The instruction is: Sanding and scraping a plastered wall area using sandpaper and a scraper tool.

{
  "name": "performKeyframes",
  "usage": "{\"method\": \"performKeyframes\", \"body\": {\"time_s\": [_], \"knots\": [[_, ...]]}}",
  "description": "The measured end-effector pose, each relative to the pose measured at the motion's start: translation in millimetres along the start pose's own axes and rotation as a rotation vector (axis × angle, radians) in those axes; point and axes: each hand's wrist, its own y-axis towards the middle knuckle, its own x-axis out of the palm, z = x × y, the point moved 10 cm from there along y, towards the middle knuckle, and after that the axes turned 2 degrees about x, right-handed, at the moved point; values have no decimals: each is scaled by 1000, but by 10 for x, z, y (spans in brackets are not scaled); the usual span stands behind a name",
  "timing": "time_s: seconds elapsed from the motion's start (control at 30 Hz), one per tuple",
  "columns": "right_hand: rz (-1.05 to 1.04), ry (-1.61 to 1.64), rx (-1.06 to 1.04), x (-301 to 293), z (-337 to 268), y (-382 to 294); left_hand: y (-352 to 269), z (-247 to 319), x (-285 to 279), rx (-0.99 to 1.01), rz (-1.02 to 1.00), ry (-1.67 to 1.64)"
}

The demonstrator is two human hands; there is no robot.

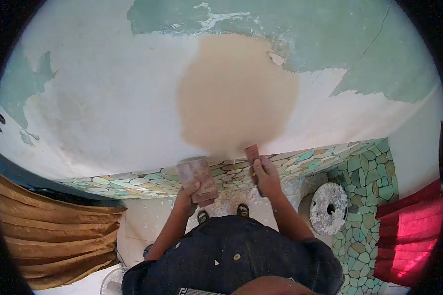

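My left hand [188,194] grips a flat reddish-brown board [196,176] smeared with pale residue, its far end close to the foot of the wall. In my right hand [266,176] is a putty knife [251,152] with a reddish, coated blade. The blade points up at the lower edge of a damp-looking tan patch [238,92] on the wall; I cannot tell whether it touches. Around that patch the wall [129,99] is whitish, with peeling green paint [325,33] higher up. A loose paint flake [277,58] hangs at the patch's upper right.
Pebble-pattern tiling [144,181] runs along the wall's base and over the right side [358,239]. A spattered round spool-like object [329,209] stands at right. A brown curtain [59,236] hangs left, a red curtain [409,232] right. A fan [113,281] is at lower left. Specks litter the floor [144,217].
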Motion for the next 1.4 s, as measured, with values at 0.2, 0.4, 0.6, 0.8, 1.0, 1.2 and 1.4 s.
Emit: {"method": "performKeyframes", "body": {"time_s": [0.2,0.4,0.6,0.8,1.0,1.2,1.4], "knots": [[271,-248,-596,-444,-1503,-239,-43,463,-359,353,286,210],[485,-902,-1058,-504,-2872,-650,-291,649,-462,621,458,179],[554,-1207,-1115,-402,-3502,-708,-277,673,-745,718,437,119],[533,-1221,-1145,-325,-3670,-645,-187,706,-663,808,485,548],[538,-1230,-1045,-413,-3615,-531,-156,653,-487,932,565,1073],[494,-1234,-1088,-326,-3605,-568,22,580,-211,968,255,1864],[594,-1380,-979,-318,-3596,-633,-115,803,305,1232,-223,2199]]}}
